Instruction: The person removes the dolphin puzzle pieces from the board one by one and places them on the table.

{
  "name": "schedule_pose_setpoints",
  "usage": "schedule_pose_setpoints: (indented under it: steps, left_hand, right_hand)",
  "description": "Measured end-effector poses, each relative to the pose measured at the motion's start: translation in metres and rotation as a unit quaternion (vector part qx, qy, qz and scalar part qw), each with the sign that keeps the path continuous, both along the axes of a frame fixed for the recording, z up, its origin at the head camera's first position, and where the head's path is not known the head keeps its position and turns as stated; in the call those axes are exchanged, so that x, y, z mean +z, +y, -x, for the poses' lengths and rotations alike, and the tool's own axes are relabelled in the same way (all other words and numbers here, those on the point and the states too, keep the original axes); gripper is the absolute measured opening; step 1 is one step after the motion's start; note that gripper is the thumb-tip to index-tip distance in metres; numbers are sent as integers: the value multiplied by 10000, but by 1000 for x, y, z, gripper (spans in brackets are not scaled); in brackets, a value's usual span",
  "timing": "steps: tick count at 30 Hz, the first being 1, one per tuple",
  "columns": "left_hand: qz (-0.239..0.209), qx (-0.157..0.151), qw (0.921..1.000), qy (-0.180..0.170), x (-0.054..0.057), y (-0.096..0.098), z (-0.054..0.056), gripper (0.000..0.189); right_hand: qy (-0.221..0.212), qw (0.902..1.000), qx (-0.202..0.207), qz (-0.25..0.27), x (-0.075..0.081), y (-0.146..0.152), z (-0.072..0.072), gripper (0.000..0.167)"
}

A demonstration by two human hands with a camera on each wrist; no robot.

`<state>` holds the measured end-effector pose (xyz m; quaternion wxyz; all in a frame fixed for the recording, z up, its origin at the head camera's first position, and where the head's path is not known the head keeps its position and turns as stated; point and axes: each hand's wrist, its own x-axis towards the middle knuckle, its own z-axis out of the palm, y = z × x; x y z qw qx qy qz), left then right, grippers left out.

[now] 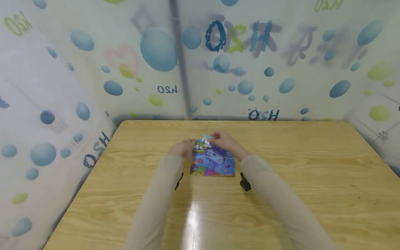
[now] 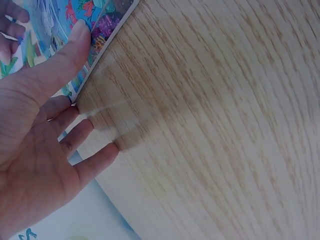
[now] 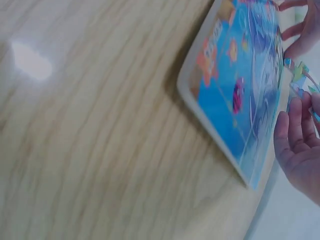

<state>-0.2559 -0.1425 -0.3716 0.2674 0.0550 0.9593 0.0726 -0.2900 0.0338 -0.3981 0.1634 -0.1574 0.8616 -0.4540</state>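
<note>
A jigsaw puzzle board (image 1: 215,163) with a bright underwater picture lies on the wooden table, its rounded corner and pale rim (image 3: 187,90) showing in the right wrist view. My left hand (image 1: 183,150) is at its left side. The left thumb (image 2: 75,47) lies flat over the picture, while the index fingertip touches the board's corner and the other fingers spread loosely past the edge. Over the board's far part, my right hand (image 1: 223,140) pinches a small white-and-green puzzle piece (image 1: 206,139) between thumb and fingers. That piece (image 3: 300,75) stands up from the board; fingers partly hide it.
The wooden table (image 1: 297,180) stretches out on all sides of the board. A patterned curtain-like wall (image 1: 200,86) with blue and green ovals rises along its far edge and left side. Dark wrist devices (image 1: 245,183) sit under the sleeves.
</note>
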Motion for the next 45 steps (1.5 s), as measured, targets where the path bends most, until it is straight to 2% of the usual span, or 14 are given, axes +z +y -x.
schedule_pose_setpoints:
  steps: [6, 11, 15, 20, 29, 38, 45]
  left_hand:
    - [28, 71, 9998, -203, -3, 0, 5, 97]
    - [42, 44, 9996, -281, 0, 1, 3, 94]
    - [125, -40, 9996, -261, 3, 2, -1, 90]
    - [80, -138, 9998, -130, 4, 1, -1, 92]
    - [-39, -112, 9998, -167, 3, 0, -1, 93]
    - [12, -199, 9995, -234, 4, 1, -1, 92]
    - [-118, -116, 9995, -254, 4, 1, -3, 91]
  right_hand:
    - [-115, 9998, -29, -130, 2, 18, 3, 31]
    - [-275, 9994, -185, 45, 3, 40, 7, 26]
    - [-370, 9984, -415, 112, 4, 63, 7, 33]
    - [-286, 9982, -502, -135, 1, 95, 8, 40]
    - [-639, 9941, -654, -583, -5, 132, 7, 43]
    - [-193, 9934, -569, -973, -14, 136, 5, 38]
    - [189, 9916, -671, -1092, -19, 131, 4, 25]
